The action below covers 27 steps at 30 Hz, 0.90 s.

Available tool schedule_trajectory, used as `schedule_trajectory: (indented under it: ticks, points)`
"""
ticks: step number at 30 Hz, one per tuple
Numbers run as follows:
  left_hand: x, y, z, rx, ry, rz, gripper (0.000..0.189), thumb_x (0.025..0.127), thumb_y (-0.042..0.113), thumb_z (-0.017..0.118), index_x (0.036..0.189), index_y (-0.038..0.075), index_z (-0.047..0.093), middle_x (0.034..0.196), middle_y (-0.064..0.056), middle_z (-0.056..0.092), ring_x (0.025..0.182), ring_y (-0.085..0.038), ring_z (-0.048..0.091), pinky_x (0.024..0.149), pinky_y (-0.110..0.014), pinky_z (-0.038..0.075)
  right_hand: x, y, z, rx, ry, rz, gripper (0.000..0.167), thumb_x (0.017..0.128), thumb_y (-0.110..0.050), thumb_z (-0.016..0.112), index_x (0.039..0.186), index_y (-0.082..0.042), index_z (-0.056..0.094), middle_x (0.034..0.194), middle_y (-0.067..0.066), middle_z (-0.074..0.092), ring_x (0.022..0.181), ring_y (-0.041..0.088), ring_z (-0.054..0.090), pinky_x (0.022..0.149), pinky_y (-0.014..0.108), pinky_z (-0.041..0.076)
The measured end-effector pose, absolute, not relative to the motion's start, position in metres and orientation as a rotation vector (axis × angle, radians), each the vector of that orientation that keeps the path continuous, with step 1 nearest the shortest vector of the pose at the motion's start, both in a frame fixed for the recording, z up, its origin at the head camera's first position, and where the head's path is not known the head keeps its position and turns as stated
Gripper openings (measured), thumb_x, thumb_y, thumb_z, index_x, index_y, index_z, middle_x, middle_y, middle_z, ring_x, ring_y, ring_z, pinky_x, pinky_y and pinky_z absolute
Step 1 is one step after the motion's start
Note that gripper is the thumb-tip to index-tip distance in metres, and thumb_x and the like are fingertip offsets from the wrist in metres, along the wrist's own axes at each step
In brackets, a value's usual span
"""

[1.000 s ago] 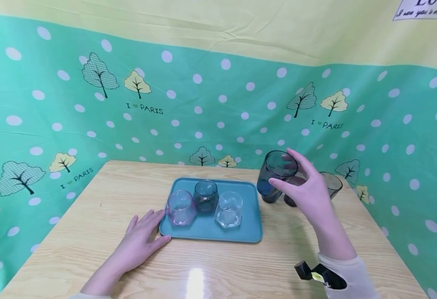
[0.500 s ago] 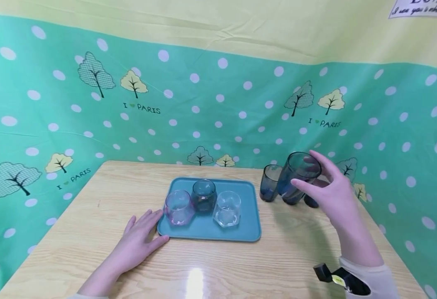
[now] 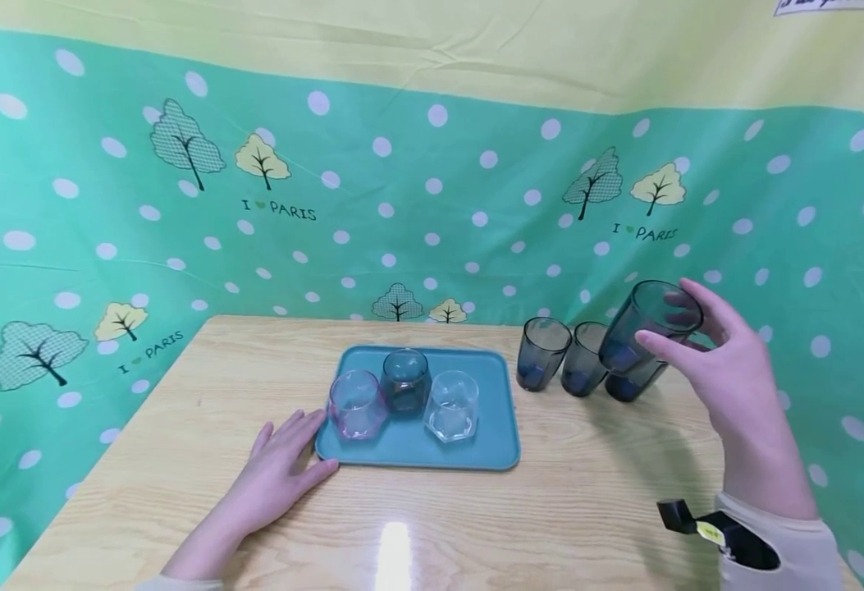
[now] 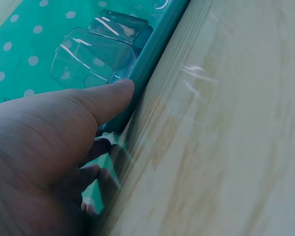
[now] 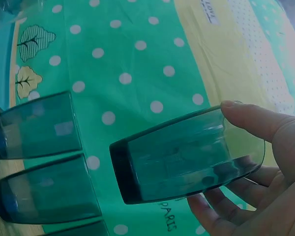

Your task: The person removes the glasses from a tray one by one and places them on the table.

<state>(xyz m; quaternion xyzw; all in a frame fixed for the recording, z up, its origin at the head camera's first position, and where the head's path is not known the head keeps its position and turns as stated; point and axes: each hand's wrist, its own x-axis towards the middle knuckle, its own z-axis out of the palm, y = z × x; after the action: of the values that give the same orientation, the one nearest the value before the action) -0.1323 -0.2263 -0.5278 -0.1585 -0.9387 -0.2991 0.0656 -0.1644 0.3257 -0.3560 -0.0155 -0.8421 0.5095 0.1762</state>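
Hanging mouth-up in the air, one tall smoky-blue tumbler (image 3: 642,332) is grasped near its rim by the right hand (image 3: 738,369), between thumb and fingers; its base is raised above the wood-grain table (image 3: 550,501). Beneath it and towards the rectangular blue tray (image 3: 492,443), three similar tumblers are set upright in a row: a left tumbler (image 3: 541,355), a middle tumbler (image 3: 582,361) and a right tumbler (image 3: 625,387), the last partly hidden by the lifted piece. The tray, rimmed, is touched at its near left corner by the left hand (image 3: 281,472), which is unclenched, its fingers laid towards the left side and its thumb at the near edge. On the tray three short glasses are carried: one pink-tinted glass (image 3: 358,406) at left, one dark smoky glass (image 3: 406,382) farther back at centre, one clear glass (image 3: 452,408) at right. Behind, a green polka-dot curtain (image 3: 409,193) is printed with trees and lettering.
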Motion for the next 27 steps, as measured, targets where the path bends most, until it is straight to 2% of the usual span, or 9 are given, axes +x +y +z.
schedule_trajectory:
  ticks: [5, 9, 12, 15, 18, 23, 27]
  points:
    - [-0.133, -0.227, -0.529, -0.475, -2.828, -0.907, 0.082, 0.104, 0.048, 0.077, 0.165, 0.003, 0.048, 0.165, -0.024, 0.051, 0.159, -0.053, 0.033, 0.126, -0.079, 0.007, -0.166, 0.335, -0.357, -0.078, -2.403, 1.444, 0.090, 0.099, -0.027, 0.088, 0.172, -0.036, 0.038, 0.155, -0.009, 0.055, 0.149, 0.010, 0.045, 0.090, 0.005, 0.047]
    - [-0.134, -0.228, -0.531, -0.477, -2.829, -0.915, 0.081, 0.104, 0.047, 0.077, 0.166, 0.002, 0.048, 0.165, -0.024, 0.051, 0.159, -0.053, 0.033, 0.126, -0.078, 0.007, -0.164, 0.342, -0.354, -0.099, -2.388, 1.444, 0.090, 0.098, -0.025, 0.088, 0.172, -0.036, 0.039, 0.152, -0.012, 0.057, 0.150, 0.009, 0.043, 0.088, 0.005, 0.045]
    - [-0.134, -0.227, -0.531, -0.468, -2.839, -0.918, 0.082, 0.104, 0.048, 0.077, 0.166, 0.003, 0.047, 0.166, -0.023, 0.051, 0.160, -0.052, 0.032, 0.127, -0.077, 0.006, -0.162, 0.347, -0.352, -0.159, -2.389, 1.423, 0.090, 0.098, -0.030, 0.089, 0.171, -0.041, 0.038, 0.148, -0.015, 0.060, 0.151, 0.008, 0.042, 0.086, 0.006, 0.044]
    - [-0.134, -0.226, -0.530, -0.473, -2.837, -0.915, 0.081, 0.104, 0.046, 0.077, 0.166, 0.003, 0.048, 0.165, -0.023, 0.051, 0.159, -0.052, 0.033, 0.126, -0.078, 0.007, -0.160, 0.353, -0.351, -0.234, -2.404, 1.375, 0.091, 0.097, -0.039, 0.089, 0.171, -0.045, 0.036, 0.149, -0.016, 0.059, 0.152, 0.008, 0.041, 0.091, 0.009, 0.039]
    - [-0.133, -0.224, -0.527, -0.479, -2.830, -0.915, 0.080, 0.104, 0.044, 0.078, 0.165, 0.002, 0.048, 0.164, -0.024, 0.052, 0.159, -0.053, 0.034, 0.126, -0.079, 0.008, -0.160, 0.359, -0.351, -0.268, -2.389, 1.364, 0.092, 0.096, -0.040, 0.089, 0.171, -0.044, 0.036, 0.151, -0.017, 0.059, 0.149, 0.006, 0.042, 0.091, 0.011, 0.037]
    - [-0.132, -0.224, -0.527, -0.477, -2.833, -0.905, 0.080, 0.104, 0.043, 0.078, 0.166, 0.002, 0.047, 0.164, -0.024, 0.052, 0.158, -0.053, 0.034, 0.126, -0.078, 0.009, -0.161, 0.367, -0.353, -0.285, -2.360, 1.386, 0.093, 0.096, -0.037, 0.090, 0.172, -0.042, 0.037, 0.145, -0.019, 0.063, 0.144, 0.006, 0.044, 0.082, 0.010, 0.040]
    - [-0.133, -0.225, -0.527, -0.477, -2.842, -0.901, 0.080, 0.104, 0.043, 0.078, 0.166, 0.002, 0.047, 0.164, -0.024, 0.052, 0.159, -0.053, 0.033, 0.126, -0.078, 0.009, -0.160, 0.373, -0.354, -0.326, -2.358, 1.361, 0.093, 0.096, -0.040, 0.089, 0.172, -0.043, 0.037, 0.136, -0.022, 0.065, 0.142, 0.007, 0.044, 0.086, 0.013, 0.036]
